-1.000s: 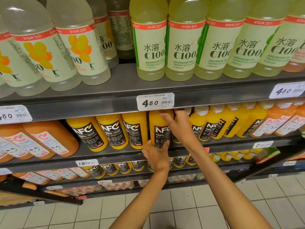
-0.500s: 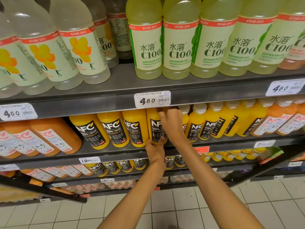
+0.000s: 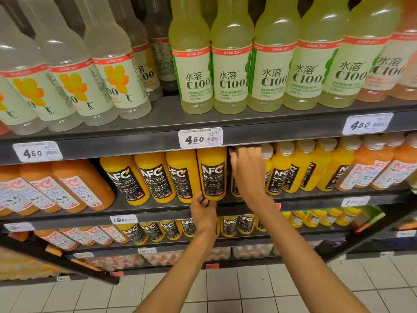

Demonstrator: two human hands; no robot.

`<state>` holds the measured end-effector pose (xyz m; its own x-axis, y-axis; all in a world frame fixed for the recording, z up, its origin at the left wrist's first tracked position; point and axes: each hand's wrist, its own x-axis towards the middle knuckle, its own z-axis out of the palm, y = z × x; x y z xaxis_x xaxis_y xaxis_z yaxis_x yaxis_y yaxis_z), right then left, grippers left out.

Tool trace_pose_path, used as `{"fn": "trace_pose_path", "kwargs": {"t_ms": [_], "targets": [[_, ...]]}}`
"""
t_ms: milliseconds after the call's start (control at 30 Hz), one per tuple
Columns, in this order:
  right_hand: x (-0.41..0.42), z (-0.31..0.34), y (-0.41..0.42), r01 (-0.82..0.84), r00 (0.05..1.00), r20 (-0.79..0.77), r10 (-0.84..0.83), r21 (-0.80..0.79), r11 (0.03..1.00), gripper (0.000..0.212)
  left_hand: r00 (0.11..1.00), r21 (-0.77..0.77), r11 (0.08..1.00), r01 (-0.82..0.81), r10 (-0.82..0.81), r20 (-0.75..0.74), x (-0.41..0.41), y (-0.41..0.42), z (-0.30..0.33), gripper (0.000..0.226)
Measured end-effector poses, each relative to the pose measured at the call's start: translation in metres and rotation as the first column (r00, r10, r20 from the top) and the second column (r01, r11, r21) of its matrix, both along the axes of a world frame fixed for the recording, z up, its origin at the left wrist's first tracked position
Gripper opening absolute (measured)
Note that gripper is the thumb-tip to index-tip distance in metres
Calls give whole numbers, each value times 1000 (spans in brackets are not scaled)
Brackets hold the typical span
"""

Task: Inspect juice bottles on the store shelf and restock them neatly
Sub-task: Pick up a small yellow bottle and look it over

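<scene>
a person's two bare hands work at the middle shelf (image 3: pixel 158 210) of a store's drinks display. the left hand (image 3: pixel 203 210) cups the base of a large nfc orange juice bottle (image 3: pixel 212 175) from below, fingers curled around its bottom edge at the shelf's front lip; the bottle stands upright, the rightmost of four matching black-labelled bottles, touching its neighbour (image 3: pixel 182 175) on the left. the right hand (image 3: pixel 248 170) reaches into the gap just right of that bottle, back of the hand toward the camera, fingers raised and loosely spread under the shelf above; whether it grips anything behind it cannot be told, as the palm side is hidden. to its right runs a row of smaller nfc orange juice bottles (image 3: pixel 276 175) with white caps, then paler orange bottles (image 3: pixel 370 168). left of the large bottles lie big carrot-coloured juice bottles (image 3: pixel 74 186) with white labels. the upper shelf holds yellow-green c100 bottles (image 3: pixel 230 71) and cloudy white bottles (image 3: pixel 112 71) with orange flower labels. a 4.50 price tag (image 3: pixel 200 138) hangs on the rail directly above the hands, and a 19.50 tag (image 3: pixel 123 219) sits on the rail below. more nfc bottles fill the lower shelf, above a white tiled floor (image 3: pixel 248 290).
</scene>
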<state>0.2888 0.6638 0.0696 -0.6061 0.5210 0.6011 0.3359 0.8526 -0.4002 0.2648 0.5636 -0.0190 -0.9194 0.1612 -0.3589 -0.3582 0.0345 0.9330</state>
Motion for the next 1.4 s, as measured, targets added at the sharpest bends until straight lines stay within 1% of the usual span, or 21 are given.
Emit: {"fn": "trace_pose_path", "kwargs": {"t_ms": [67,133,167,267,367,433,500,567,667,733,833,900,967,1033,1100,1133,1200,1300,1333,1367,1400], "targets": [[4,0,11,15,993,111,-29,120,993,26,995,-43,999,9,-14,-103,9,3,2,31],[6,-2,15,-8,984,176,-26,192,981,31,987,-53,998,44,-51,-149,15,10,6,19],[6,-3,16,-21,979,202,-23,216,976,32,978,-85,994,75,-90,-187,17,13,9,19],[8,-8,16,-41,960,276,-41,285,958,30,958,-34,984,172,-176,-226,23,20,14,27],[10,-12,19,-62,942,335,-32,266,962,30,941,-63,975,214,-223,-253,26,22,15,34],[11,-14,19,-130,953,294,74,175,976,29,935,-79,969,236,-248,-254,25,21,11,38],[16,-17,16,-228,953,200,227,-20,973,32,930,-87,960,266,-280,-238,26,21,7,42],[22,-23,15,-296,946,95,312,-152,943,35,925,-97,950,298,-312,-215,27,20,3,48],[32,-30,20,-327,941,-10,338,-280,902,31,911,-121,933,338,-356,-208,31,17,-4,57],[39,-28,24,-341,938,-67,339,-335,878,30,894,-130,920,370,-391,-220,33,15,-7,63],[52,-13,29,-346,937,-177,302,-348,871,31,860,-145,907,396,-422,-287,38,12,-6,68],[59,0,31,-365,927,-217,305,-342,866,33,838,-152,908,391,-420,-348,43,7,-2,66],[65,10,34,-384,919,-250,306,-386,839,34,824,-178,899,400,-438,-360,48,-2,6,73],[71,18,34,-406,909,-308,283,-488,773,32,764,-199,855,479,-518,-385,52,-12,17,78],[74,21,33,-441,891,-376,253,-593,673,29,687,-246,784,570,-619,-381,56,-20,28,76],[75,21,31,-452,886,-400,237,-625,636,29,666,-262,761,593,-647,-371,59,-24,34,73],[76,20,25,-449,886,-420,196,-671,590,29,663,-250,752,610,-657,-358,64,-31,42,65],[75,21,18,-420,899,-416,138,-726,544,31,706,-129,760,636,-642,-299,72,-44,54,53],[75,22,16,-434,896,-419,147,-756,490,31,710,-101,753,650,-649,-272,74,-48,57,48],[75,23,14,-476,879,-447,166,-798,371,36,712,-80,744,664,-661,-237,76,-53,61,46],[75,23,12,-533,844,-506,178,-825,186,43,712,-54,732,679,-675,-193,77,-56,64,47]]}}
